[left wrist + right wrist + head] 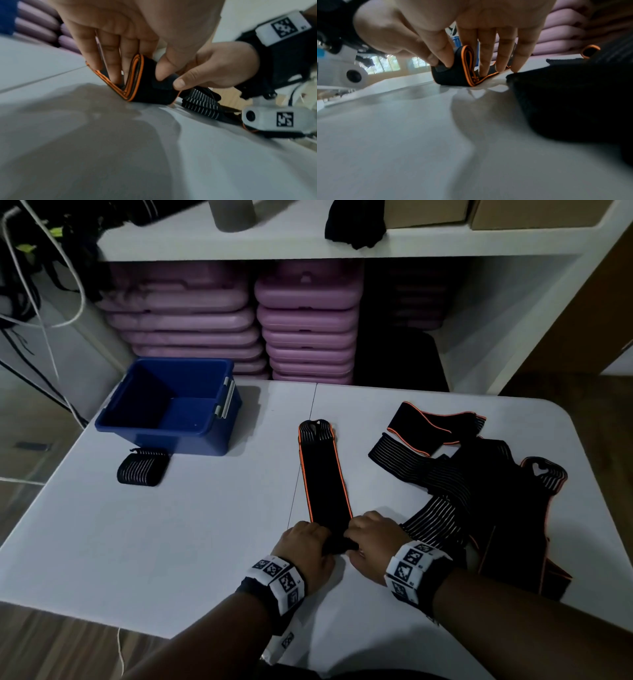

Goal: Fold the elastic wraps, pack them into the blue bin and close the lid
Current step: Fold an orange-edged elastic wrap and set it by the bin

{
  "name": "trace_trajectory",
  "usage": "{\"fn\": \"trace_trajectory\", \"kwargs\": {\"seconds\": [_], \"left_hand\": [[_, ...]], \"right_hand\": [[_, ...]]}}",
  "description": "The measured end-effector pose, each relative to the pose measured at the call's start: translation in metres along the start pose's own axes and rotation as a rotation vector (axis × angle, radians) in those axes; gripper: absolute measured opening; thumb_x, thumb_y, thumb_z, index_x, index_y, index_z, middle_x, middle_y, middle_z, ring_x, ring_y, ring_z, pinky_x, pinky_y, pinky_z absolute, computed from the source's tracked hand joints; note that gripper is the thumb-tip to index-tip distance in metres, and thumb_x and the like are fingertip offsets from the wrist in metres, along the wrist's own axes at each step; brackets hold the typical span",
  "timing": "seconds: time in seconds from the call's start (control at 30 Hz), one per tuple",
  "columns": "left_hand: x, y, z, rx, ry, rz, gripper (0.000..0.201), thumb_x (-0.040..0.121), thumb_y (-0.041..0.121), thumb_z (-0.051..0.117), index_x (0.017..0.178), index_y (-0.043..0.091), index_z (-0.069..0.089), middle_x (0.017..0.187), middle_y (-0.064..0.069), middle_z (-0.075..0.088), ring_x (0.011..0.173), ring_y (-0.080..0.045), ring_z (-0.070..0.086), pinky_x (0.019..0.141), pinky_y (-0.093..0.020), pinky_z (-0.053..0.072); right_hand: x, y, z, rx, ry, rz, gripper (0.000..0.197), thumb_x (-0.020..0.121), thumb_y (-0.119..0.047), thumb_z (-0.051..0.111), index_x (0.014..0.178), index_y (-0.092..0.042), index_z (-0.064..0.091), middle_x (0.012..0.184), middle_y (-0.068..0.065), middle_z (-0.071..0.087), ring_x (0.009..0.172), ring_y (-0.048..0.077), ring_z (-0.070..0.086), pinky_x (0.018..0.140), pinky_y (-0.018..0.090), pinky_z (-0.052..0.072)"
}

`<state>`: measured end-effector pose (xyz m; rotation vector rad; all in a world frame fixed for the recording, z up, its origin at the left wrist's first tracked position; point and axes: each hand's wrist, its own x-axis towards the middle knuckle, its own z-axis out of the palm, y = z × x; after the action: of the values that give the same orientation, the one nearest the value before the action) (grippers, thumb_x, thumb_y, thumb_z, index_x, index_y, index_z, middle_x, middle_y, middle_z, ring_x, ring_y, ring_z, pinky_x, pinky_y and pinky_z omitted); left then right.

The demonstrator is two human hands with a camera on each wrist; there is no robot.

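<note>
A long black wrap with orange edges [323,474] lies stretched away from me on the white table [171,542]. Both hands hold its near end, which is doubled over into a small fold [154,92] [453,78]. My left hand [310,542] [137,77] pinches the fold between thumb and fingers. My right hand [368,537] [464,67] pinches it from the other side. The blue bin [219,436] stands open at the far left with nothing visible inside. A folded black striped wrap [144,467] lies just in front of the bin.
A loose pile of several black wraps [479,484] [573,94] covers the table's right side, close to my right wrist. Stacked purple cases [308,320] sit under a shelf behind the table. White cables [34,302] hang at the far left.
</note>
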<state>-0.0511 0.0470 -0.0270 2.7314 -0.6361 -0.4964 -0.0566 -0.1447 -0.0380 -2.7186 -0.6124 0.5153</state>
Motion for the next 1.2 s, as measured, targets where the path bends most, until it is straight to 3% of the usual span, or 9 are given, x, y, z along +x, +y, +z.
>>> {"fn": "trace_trajectory", "kwargs": {"seconds": [0.23,0.37,0.47,0.63,0.8,0.93,1.0,1.1,1.2], "left_hand": [[-0.007,0.002,0.008,-0.003,-0.103,-0.022,0.04,0.087,0.037,0.042,0.121,0.026,0.061,0.131,0.007,0.042,0.12,-0.017,0.04,0.101,-0.03,0.034],[0.004,0.002,0.002,-0.012,-0.104,-0.081,0.036,0.086,0.04,0.042,0.114,0.024,0.06,0.12,0.005,0.049,0.11,-0.019,0.049,0.093,-0.033,0.042],[0.012,0.001,-0.007,-0.062,-0.076,-0.109,0.033,0.088,0.032,0.049,0.12,0.023,0.052,0.119,0.003,0.055,0.107,-0.022,0.055,0.09,-0.035,0.045],[0.013,0.004,-0.01,-0.031,-0.073,-0.074,0.018,0.094,0.024,0.047,0.11,0.019,0.054,0.115,0.0,0.054,0.096,-0.028,0.061,0.083,-0.036,0.048],[-0.001,0.002,0.001,0.087,-0.091,0.031,0.051,0.09,0.035,0.054,0.136,0.018,0.041,0.134,-0.001,0.049,0.116,-0.026,0.053,0.1,-0.031,0.036],[0.001,-0.001,0.005,0.091,0.0,0.02,0.049,0.092,0.026,0.049,0.14,0.022,0.041,0.147,0.002,0.042,0.131,-0.019,0.045,0.11,-0.028,0.027],[0.003,-0.003,0.0,0.062,0.009,-0.002,0.05,0.09,0.03,0.049,0.139,0.026,0.043,0.15,0.005,0.039,0.136,-0.015,0.039,0.111,-0.028,0.024],[0.001,-0.009,-0.009,0.037,-0.058,0.004,0.051,0.088,0.04,0.051,0.138,0.033,0.045,0.156,0.007,0.029,0.141,-0.013,0.03,0.115,-0.031,0.019],[-0.005,-0.009,-0.01,0.079,-0.164,0.013,0.05,0.088,0.048,0.047,0.136,0.034,0.049,0.161,0.006,0.016,0.146,-0.014,0.018,0.119,-0.037,0.012]], "right_hand": [[-0.007,-0.004,0.007,0.069,-0.066,0.044,0.037,0.092,-0.041,0.048,0.119,-0.019,0.064,0.132,-0.008,0.049,0.126,0.019,0.037,0.108,0.034,0.031],[0.001,-0.006,0.003,0.072,-0.025,0.121,0.038,0.092,-0.041,0.049,0.125,-0.023,0.056,0.129,-0.004,0.051,0.124,0.022,0.042,0.103,0.035,0.035],[0.006,-0.005,-0.004,0.102,0.018,0.206,0.036,0.093,-0.043,0.053,0.123,-0.024,0.048,0.124,-0.002,0.055,0.116,0.023,0.049,0.097,0.038,0.041],[0.002,-0.002,-0.006,-0.012,0.026,0.104,0.025,0.096,-0.044,0.046,0.108,-0.024,0.053,0.111,-0.004,0.059,0.11,0.022,0.051,0.093,0.037,0.038],[-0.002,-0.001,-0.005,-0.119,-0.083,0.073,0.058,0.081,-0.063,0.057,0.123,-0.023,0.046,0.125,-0.006,0.054,0.119,0.021,0.046,0.101,0.04,0.034],[0.0,-0.003,-0.005,-0.133,-0.036,0.085,0.046,0.088,-0.046,0.057,0.126,-0.023,0.045,0.131,-0.006,0.051,0.126,0.021,0.042,0.103,0.039,0.033],[0.0,-0.004,-0.005,-0.078,0.028,0.091,0.038,0.089,-0.042,0.053,0.123,-0.024,0.049,0.129,-0.009,0.052,0.128,0.018,0.04,0.104,0.036,0.032],[-0.002,-0.002,-0.009,0.03,0.032,0.107,0.037,0.087,-0.043,0.05,0.12,-0.027,0.056,0.136,-0.012,0.049,0.136,0.015,0.031,0.11,0.035,0.027],[-0.005,-0.002,-0.008,0.048,-0.078,0.098,0.05,0.081,-0.052,0.046,0.124,-0.029,0.059,0.155,-0.011,0.031,0.148,0.016,0.012,0.117,0.041,0.015]]}}
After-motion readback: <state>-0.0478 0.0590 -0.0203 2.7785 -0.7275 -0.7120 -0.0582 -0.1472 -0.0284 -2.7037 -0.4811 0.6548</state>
